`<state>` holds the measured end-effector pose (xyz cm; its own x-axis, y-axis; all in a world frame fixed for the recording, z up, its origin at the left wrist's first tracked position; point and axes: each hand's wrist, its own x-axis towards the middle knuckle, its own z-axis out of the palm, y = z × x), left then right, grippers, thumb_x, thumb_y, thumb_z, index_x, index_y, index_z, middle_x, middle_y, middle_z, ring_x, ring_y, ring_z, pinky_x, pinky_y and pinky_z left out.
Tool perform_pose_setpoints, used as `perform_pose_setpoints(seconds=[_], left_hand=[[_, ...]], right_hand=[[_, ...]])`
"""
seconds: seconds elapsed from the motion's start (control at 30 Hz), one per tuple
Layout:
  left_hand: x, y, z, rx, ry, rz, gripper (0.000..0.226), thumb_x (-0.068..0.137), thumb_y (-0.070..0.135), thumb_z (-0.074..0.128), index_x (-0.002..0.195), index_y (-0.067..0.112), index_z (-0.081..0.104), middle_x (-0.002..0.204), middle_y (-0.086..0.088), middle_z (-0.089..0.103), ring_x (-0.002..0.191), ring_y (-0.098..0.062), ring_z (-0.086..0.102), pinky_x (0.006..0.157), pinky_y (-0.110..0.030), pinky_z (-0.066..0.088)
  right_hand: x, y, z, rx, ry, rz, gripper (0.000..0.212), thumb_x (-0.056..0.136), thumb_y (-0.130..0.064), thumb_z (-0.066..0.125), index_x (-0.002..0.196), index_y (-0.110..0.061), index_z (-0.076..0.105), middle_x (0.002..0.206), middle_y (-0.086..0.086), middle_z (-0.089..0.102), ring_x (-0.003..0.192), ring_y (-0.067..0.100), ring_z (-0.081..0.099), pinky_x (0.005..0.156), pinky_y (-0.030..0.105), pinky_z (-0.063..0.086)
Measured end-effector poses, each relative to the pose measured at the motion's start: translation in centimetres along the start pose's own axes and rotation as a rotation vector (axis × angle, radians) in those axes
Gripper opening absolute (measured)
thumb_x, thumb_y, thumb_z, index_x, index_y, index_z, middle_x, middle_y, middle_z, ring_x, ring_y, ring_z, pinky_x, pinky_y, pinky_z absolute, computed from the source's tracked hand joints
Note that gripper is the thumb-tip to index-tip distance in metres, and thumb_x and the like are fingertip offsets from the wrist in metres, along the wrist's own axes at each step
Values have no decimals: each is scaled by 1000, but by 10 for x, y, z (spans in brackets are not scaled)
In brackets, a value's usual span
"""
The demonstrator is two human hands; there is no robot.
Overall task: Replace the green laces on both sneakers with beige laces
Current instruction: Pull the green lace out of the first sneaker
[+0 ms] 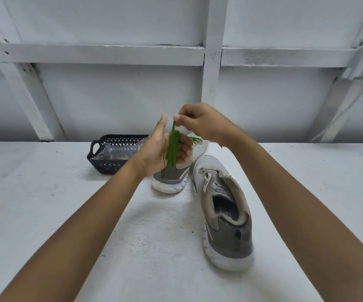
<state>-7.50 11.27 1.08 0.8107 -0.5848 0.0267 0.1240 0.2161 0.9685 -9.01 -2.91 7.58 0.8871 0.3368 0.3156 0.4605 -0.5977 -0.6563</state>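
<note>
The green lace is held up above the bench, between the two hands. It is a flat cord of bright grass green, and it is gathered into a tight bundle of many parallel strands that run up and down. The bundle lies across the fingers of the left hand. These fingers are half bent and hold it, and the thumb points straight up. From the top of the bundle one strand rises to the right hand, which pinches it between thumb and forefinger. The other fingers of this hand are curled.

Two grey sneakers with white soles stand on the white bench, their heels toward the person. The near sneaker is on the right side, its eyelets stand bare and its tongue area is open. The far sneaker is partly hidden behind the left hand. A few green strands show at its front part, just beside the right wrist.

A black basket with a handle and a lattice wall stands to the left of the far sneaker, near it. A clear plastic bag lies inside; what the bag contains cannot be told.
</note>
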Motion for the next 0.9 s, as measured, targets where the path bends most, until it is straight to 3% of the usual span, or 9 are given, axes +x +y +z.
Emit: perform_pose_setpoints(seconds=[0.1, 0.23, 0.33, 0.4, 0.5, 0.63, 0.77, 0.9], left_hand=[[-3, 1, 2, -9, -40, 3, 79, 89, 64, 14, 63, 11, 66, 49, -3, 52, 42, -16, 49, 48, -24, 39], [-4, 2, 0, -111, -159, 85, 50, 90, 47, 37, 64, 14, 64, 42, 5, 39, 35, -8, 38, 41, -20, 36], [-2, 6, -6, -258, -252, 137, 33, 85, 41, 59, 68, 12, 63, 43, 7, 41, 35, -5, 39, 41, -19, 39], [0, 8, -11, -311, -249, 157, 35, 88, 39, 54, 68, 12, 63, 41, 8, 42, 35, -5, 40, 41, -19, 38], [1, 8, -16, -359, -246, 154, 43, 92, 37, 39, 66, 11, 62, 40, 8, 42, 34, -4, 40, 41, -19, 38], [1, 5, -16, -368, -281, 147, 37, 90, 35, 50, 65, 11, 61, 40, 7, 43, 34, -5, 42, 41, -19, 38], [0, 5, -18, -347, -290, 114, 34, 85, 37, 59, 65, 9, 63, 41, 6, 44, 37, -6, 43, 44, -19, 40], [-3, 8, -16, -274, -111, 74, 51, 89, 40, 41, 54, 8, 61, 35, 4, 37, 34, -9, 39, 42, -19, 39]], right_hand=[[6, 20, 9, 185, 9, 42, 15, 95, -22, 55, 82, -15, 59, 55, -6, 39, 35, 2, 35, 38, 12, 26], [4, 45, 27, 470, -22, 73, 19, 97, -19, 51, 81, -19, 60, 56, -3, 35, 42, 3, 29, 39, 16, 22], [-4, 52, 38, 647, -99, 76, 24, 99, -15, 45, 86, -21, 64, 61, -3, 48, 55, 5, 44, 47, 15, 33], [-7, 56, 43, 759, -170, 106, 23, 99, -16, 44, 95, -16, 67, 74, 1, 63, 69, 9, 59, 58, 18, 45], [-8, 59, 45, 861, -261, 143, 26, 99, -19, 44, 107, -7, 65, 90, 8, 67, 85, 16, 62, 68, 25, 51], [-8, 57, 46, 907, -288, 198, 26, 98, -19, 43, 109, -5, 62, 93, 12, 62, 82, 13, 60, 66, 25, 51], [-7, 55, 46, 928, -284, 216, 33, 88, -26, 55, 111, -2, 57, 107, 19, 52, 81, 13, 60, 65, 25, 51], [-6, 56, 47, 901, -286, 221, 26, 95, -22, 47, 112, -3, 53, 104, 16, 52, 85, 16, 56, 64, 25, 50]])
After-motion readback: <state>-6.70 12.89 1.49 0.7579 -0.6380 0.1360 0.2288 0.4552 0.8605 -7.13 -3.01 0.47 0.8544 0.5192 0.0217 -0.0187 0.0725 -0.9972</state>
